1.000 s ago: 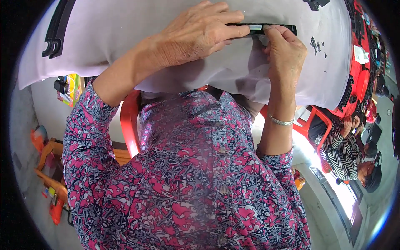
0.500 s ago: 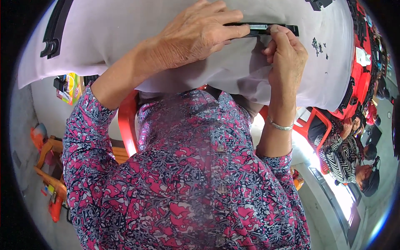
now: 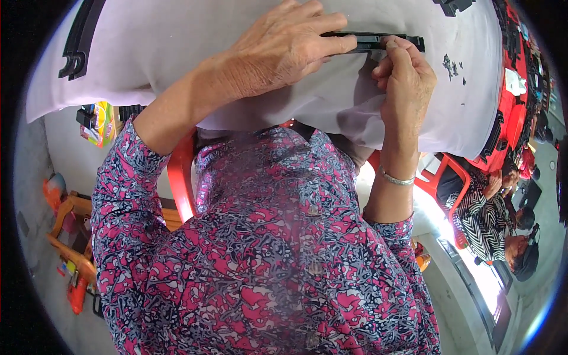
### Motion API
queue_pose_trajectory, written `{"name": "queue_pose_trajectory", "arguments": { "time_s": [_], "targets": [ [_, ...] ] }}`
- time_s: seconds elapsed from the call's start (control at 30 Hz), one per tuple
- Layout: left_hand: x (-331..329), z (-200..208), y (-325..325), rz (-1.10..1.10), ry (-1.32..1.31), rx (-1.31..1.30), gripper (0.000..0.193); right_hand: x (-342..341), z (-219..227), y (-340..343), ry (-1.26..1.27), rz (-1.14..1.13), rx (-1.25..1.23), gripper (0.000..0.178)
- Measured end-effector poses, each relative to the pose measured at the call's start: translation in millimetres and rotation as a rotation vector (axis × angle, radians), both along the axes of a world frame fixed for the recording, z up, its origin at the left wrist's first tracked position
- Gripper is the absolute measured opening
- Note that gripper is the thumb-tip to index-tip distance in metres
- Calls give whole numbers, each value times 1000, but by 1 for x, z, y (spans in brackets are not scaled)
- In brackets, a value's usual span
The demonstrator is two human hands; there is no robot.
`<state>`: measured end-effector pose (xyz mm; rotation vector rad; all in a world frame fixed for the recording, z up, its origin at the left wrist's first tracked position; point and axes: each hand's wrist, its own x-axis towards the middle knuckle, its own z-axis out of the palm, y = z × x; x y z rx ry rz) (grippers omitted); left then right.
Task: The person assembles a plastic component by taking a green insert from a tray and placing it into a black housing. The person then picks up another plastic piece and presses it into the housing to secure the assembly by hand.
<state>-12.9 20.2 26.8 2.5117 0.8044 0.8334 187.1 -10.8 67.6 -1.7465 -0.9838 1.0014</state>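
A long, narrow black plastic strip (image 3: 370, 40) with a channel along it lies on the pale cloth-covered table (image 3: 195, 35). My left hand (image 3: 290, 50) reaches across from the left, its fingers closed on the strip's left part and hiding that end. At the strip's right part, my right hand (image 3: 407, 71) pinches with thumb and forefinger against the channel. Anything small between those fingertips is too hidden to make out. To the right of my right hand, several tiny black pieces (image 3: 451, 66) are scattered on the cloth.
More black strips (image 3: 80, 44) lie at the table's left, and black parts (image 3: 454, 5) sit at the far right edge. Red chairs (image 3: 513, 127) bearing black parts stand along the right side. Beyond them a person in patterned clothing (image 3: 476, 219) sits. A wooden chair (image 3: 74, 219) is at lower left.
The pale glint in the strip's channel has gone, and the channel now looks dark. Both hands stay almost in place, with only slight finger shifts.
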Motion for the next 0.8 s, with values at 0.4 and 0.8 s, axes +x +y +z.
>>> {"name": "queue_pose_trajectory", "arguments": {
  "time_s": [0.4, 0.8],
  "targets": [
    [8, -3, 5, 6, -99, 321, 28, 29, -3, 16, -469, 51, 192, 16],
    [19, 21, 1, 12, 30, -157, 31, 62, 5, 50, -603, 645, 226, 19]
  ]
}}
